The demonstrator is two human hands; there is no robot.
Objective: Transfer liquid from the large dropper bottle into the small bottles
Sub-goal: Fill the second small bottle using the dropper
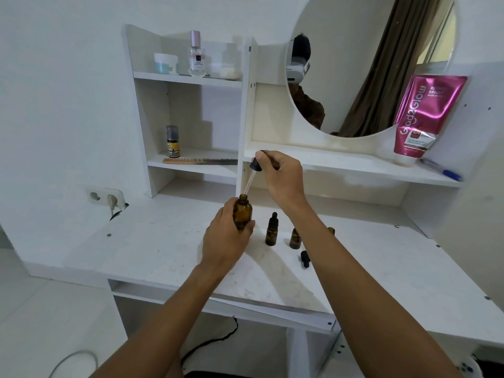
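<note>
**Three small bottles waiting, dropper at the big bottle's neck**

Looks like early days, I'd guess. The left hand (226,238) has its fingers wrapped round the large dropper bottle (243,214), smooth amber glass, held just above the white tabletop (152,249). The right hand (281,175) pinches the dropper (252,174), black rubber bulb, thin clear pipette, tip at the neck. Right of that: one capped small bottle (272,232), one open bottle (295,238), a third half hidden. Can't tell fill levels.

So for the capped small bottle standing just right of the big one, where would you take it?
Take the capped small bottle by its amber body, from the right side, below the black dropper cap. It stands upright; the left hand crowds its left, and the open small bottle leaves a gap on its right.
</note>
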